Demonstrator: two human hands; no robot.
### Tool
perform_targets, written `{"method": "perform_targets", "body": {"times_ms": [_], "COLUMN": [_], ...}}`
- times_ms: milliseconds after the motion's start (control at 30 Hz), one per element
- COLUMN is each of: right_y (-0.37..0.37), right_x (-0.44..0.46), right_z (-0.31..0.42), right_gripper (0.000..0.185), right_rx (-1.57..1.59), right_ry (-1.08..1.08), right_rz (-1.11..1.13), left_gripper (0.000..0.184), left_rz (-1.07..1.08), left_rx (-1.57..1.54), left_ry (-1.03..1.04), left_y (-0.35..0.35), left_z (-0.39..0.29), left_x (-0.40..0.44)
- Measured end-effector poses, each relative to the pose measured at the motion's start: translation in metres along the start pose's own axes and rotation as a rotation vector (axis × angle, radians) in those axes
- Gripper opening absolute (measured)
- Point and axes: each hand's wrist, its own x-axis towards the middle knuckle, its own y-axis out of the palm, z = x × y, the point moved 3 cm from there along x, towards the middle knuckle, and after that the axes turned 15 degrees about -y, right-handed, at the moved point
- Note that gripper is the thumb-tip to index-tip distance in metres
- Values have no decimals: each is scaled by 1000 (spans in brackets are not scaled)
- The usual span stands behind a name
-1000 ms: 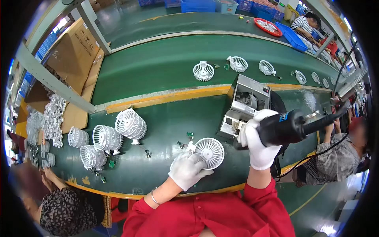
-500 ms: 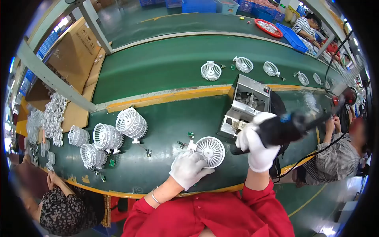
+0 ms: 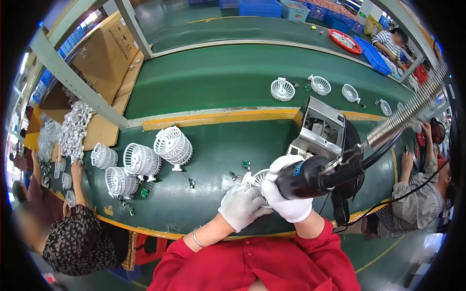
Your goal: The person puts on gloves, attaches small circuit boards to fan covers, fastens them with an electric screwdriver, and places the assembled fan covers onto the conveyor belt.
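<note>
My left hand, in a white glove, holds the edge of a round white slatted fan cover on the green bench. My right hand, also gloved, is wrapped round a black power screwdriver hanging from a coiled spring. The tool and right hand are over the cover and hide most of it; its tip is hidden. Just behind the cover lie small green circuit boards with wires. A metal box machine stands behind my right hand.
Stacked white covers stand at the left, near a cardboard box. More covers lie on the conveyor belt beyond. Co-workers sit at the left, right and far right back. A black cable runs at the right.
My right hand has brought the screwdriver leftward from beside the machine to over the cover. My left hand stays on the cover. The view has shifted, and covers on the belt have moved right.
</note>
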Motion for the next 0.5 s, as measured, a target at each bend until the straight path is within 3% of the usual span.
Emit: {"method": "perform_targets", "body": {"times_ms": [133, 167, 300, 400, 433, 500], "right_y": [-1, 0, -11, -32, -38, -56], "right_x": [4, 2, -4, 6, 13, 25], "right_z": [-1, 0, 5, 22, 34, 40], "right_gripper": [33, 34, 33, 35, 35, 33], "right_rx": [12, 16, -326, 296, 414, 330], "right_ry": [-88, -35, -272, -150, -157, -270], "right_rz": [204, 161, 294, -92, -244, -350], "left_gripper": [23, 24, 24, 23, 21, 23], "left_rz": [-47, -47, -80, 44, -47, -228], "left_rx": [-15, -7, 2, -61, -89, 75], "left_ry": [-2, -16, -3, 48, 41, -61], "left_y": [4, 4, -7, -15, -24, -43], "left_z": [2, 2, -3, 1, 3, 9], "left_x": [-2, -3, 0, 5, 9, 20]}}
